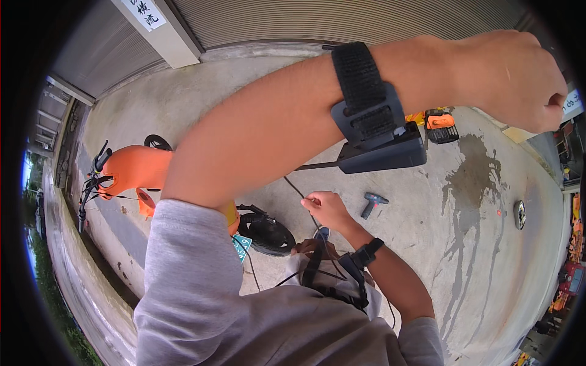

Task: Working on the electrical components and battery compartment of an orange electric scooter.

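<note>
left hand (519, 82): clenched, contents hidden
right hand (329, 211): half-curled, can't tell if grasping cable
cable (292, 185): right beside right hand
drill (374, 204): unheld, on floor (421, 219)
done: left strap (360, 85) fastened
left: can't tell

I see left arm (256, 128) raised close to my view, bent at elbow, forearm crossing toward right edge of floor (201, 91). Left hand (513, 82) curled into fist, wrist nearly straight. Right arm (397, 280) lower, bent, forearm angled inward. Right hand (328, 208) in front of body, fingers curled near thumb; I can't tell how tightly.
</note>
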A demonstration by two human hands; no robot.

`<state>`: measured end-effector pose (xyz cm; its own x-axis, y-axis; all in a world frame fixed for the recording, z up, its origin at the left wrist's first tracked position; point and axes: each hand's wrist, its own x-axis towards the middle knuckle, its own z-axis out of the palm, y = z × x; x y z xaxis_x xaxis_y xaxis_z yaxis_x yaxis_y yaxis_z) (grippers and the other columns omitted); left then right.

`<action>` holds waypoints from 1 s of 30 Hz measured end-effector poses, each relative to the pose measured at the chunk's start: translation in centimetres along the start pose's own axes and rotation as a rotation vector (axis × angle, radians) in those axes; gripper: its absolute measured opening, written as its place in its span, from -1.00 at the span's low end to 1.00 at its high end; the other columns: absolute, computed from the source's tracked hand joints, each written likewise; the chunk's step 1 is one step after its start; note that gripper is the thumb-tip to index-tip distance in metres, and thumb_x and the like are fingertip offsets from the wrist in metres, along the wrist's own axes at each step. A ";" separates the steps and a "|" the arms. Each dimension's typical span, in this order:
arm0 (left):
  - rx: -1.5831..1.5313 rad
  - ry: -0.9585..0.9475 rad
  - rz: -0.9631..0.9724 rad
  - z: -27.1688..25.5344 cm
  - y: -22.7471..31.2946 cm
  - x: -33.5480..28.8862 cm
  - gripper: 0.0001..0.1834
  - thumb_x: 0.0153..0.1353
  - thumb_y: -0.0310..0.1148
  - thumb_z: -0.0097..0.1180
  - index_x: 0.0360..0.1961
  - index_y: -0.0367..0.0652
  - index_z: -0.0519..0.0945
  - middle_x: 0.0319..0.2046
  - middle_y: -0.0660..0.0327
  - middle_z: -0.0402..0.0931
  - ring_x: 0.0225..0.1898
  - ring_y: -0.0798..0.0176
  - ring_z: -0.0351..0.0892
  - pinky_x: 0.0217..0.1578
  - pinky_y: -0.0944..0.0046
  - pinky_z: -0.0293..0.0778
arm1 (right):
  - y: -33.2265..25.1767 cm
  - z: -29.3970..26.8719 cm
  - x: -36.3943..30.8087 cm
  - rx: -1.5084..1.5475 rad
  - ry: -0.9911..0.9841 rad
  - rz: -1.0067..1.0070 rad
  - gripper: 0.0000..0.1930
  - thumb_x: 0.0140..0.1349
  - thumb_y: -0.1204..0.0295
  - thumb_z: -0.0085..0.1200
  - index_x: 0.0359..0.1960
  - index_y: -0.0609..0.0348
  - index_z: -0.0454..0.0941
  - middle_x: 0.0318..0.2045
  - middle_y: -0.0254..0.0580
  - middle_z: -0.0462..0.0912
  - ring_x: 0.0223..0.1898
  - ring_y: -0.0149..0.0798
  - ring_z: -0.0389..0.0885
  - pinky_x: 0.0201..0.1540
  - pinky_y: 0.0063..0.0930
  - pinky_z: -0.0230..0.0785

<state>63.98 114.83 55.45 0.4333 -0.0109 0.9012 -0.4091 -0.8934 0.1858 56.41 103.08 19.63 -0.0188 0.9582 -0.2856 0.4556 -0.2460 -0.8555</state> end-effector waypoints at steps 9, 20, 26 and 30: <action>0.062 -0.418 -0.133 -1.1 1.7 -15.4 -0.85 0.24 -0.33 0.17 -0.45 -0.12 0.56 -0.68 0.18 0.49 -0.61 0.06 0.50 -0.60 0.09 0.37 | 5.6 -7.8 -2.9 0.193 0.009 0.181 -0.75 0.29 0.36 0.19 -0.08 0.24 0.62 -0.37 -0.16 0.73 -0.36 -0.38 0.71 -0.28 -0.45 0.52; -0.413 -0.218 -1.412 5.2 1.2 -44.7 -0.77 0.36 -0.34 0.14 -0.29 -0.35 0.62 -0.54 0.19 0.62 -0.56 0.40 0.60 -0.53 0.43 0.48 | 22.7 -7.6 -25.4 0.791 0.863 0.843 -0.62 0.35 0.25 0.06 0.11 0.18 0.52 -0.16 -0.06 0.71 -0.28 -0.17 0.72 -0.25 -0.36 0.55; -0.311 -0.421 -2.304 5.8 3.2 -57.3 -0.83 0.21 -0.39 0.14 -0.29 -0.29 0.62 -0.44 0.03 0.67 -0.55 0.11 0.67 -0.54 0.06 0.68 | 29.1 2.5 -46.8 1.012 1.271 1.303 -0.68 0.36 0.34 -0.04 0.07 0.20 0.49 -0.19 0.04 0.69 -0.37 -0.09 0.72 -0.45 -0.24 0.57; -0.304 -0.622 -2.166 6.1 1.2 -56.7 -0.81 0.21 -0.39 0.11 -0.34 -0.35 0.61 -0.50 0.03 0.64 -0.60 0.13 0.64 -0.58 0.10 0.66 | 29.3 6.8 -52.7 1.033 1.275 1.534 -0.70 0.32 0.36 -0.01 0.01 0.23 0.50 -0.35 -0.02 0.69 -0.54 -0.14 0.66 -0.59 -0.35 0.46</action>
<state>43.83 111.67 2.22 0.3409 0.4138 -0.8441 0.8178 0.3122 0.4834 64.67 44.34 6.65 0.3815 -0.5149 -0.7677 -0.9243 -0.2241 -0.3090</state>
